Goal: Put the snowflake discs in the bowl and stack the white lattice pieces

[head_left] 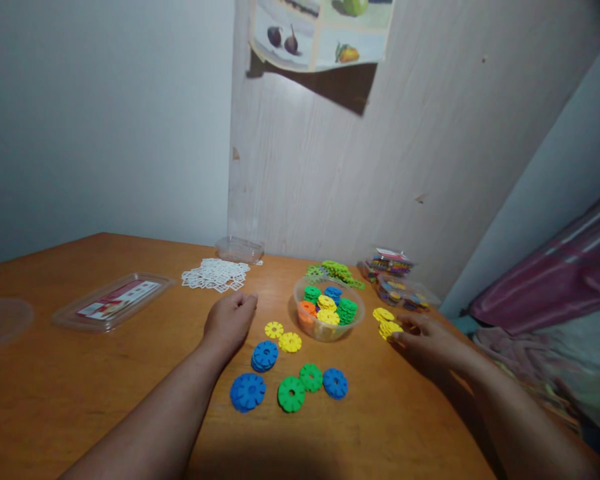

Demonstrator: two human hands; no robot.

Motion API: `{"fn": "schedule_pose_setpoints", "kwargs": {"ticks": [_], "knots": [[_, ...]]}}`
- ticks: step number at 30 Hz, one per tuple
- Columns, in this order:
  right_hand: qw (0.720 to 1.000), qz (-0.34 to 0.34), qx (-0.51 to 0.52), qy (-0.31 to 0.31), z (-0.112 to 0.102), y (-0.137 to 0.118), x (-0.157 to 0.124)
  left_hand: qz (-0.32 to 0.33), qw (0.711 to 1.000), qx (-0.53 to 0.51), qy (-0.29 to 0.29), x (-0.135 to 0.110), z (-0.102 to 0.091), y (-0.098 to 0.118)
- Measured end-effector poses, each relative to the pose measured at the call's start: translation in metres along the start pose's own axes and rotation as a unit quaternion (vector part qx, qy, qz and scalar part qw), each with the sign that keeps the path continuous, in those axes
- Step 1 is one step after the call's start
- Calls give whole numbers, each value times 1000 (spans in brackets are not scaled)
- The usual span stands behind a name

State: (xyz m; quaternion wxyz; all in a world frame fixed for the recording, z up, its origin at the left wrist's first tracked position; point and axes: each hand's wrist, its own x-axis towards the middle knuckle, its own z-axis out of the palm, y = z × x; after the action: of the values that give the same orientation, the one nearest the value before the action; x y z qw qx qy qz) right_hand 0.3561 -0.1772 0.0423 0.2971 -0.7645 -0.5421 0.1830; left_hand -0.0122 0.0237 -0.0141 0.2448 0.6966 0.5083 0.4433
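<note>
My left hand (230, 321) rests on the table as a loose fist, its inside turned from view, so anything within it is hidden. Just right of it lie single yellow notched discs (291, 343) and a pile of blue notched discs (265, 355). My right hand (427, 339) has thumb and fingers at the edges of a small stack of yellow discs (389, 329) on the table. Another yellow pile (383, 315) touches that stack's far side. Between my hands stands a clear round tub (300, 320) holding stacked green, blue, yellow and orange discs.
Nearer me lie green discs (291, 394) and more blue discs (249, 391). White square pieces (216, 275), a clear container (240, 249) and light-green pieces (336, 270) sit toward the wall. A labelled clear lid (115, 303) is at left; filled boxes (391, 262) stand back right.
</note>
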Motion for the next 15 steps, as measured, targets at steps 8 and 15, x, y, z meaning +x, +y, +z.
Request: {"fn": "schedule_pose_setpoints", "kwargs": {"ticks": [8, 15], "knots": [[1000, 4, 8, 29, 6, 7, 8, 5, 1000, 18, -7, -1, -3, 3], [1000, -7, 0, 26, 7, 18, 13, -1, 1000, 12, -4, -1, -1, 2]]}}
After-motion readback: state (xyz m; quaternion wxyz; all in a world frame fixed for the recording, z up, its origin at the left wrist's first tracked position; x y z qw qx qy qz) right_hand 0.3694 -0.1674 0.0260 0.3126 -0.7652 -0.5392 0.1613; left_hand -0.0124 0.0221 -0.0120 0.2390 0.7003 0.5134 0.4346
